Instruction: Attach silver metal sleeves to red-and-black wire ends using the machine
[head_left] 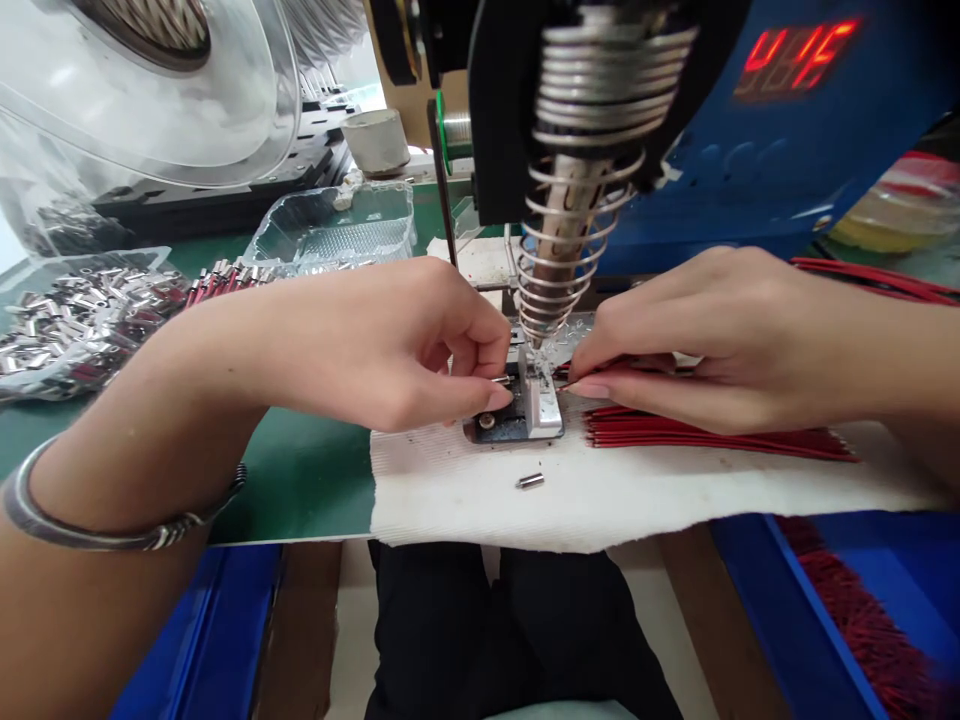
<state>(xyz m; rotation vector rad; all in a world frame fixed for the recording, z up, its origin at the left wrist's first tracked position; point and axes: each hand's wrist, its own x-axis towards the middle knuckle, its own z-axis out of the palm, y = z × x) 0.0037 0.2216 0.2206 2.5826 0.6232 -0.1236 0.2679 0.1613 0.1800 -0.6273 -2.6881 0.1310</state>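
My left hand (420, 350) pinches a small metal sleeve (502, 380) between thumb and forefinger, at the left side of a metal fixture (541, 400). On the fixture's right side, my right hand (675, 345) is closed on a thin red wire (564, 388), whose tip points at the fixture. Directly above, the soldering iron (559, 250) in its spring coil reaches down to the fixture top, where silvery solder bits lie. A bundle of red wires (712, 432) rests under my right hand. One loose metal sleeve (530, 481) lies on the white cloth (465, 490) in front.
At left stand a tray of metal sleeves (82, 315) and a clear plastic tray (337, 230). Behind the iron is a blue machine (712, 200) with a red digital display (799, 55). A blue bin (810, 620) with red wires sits below the table edge.
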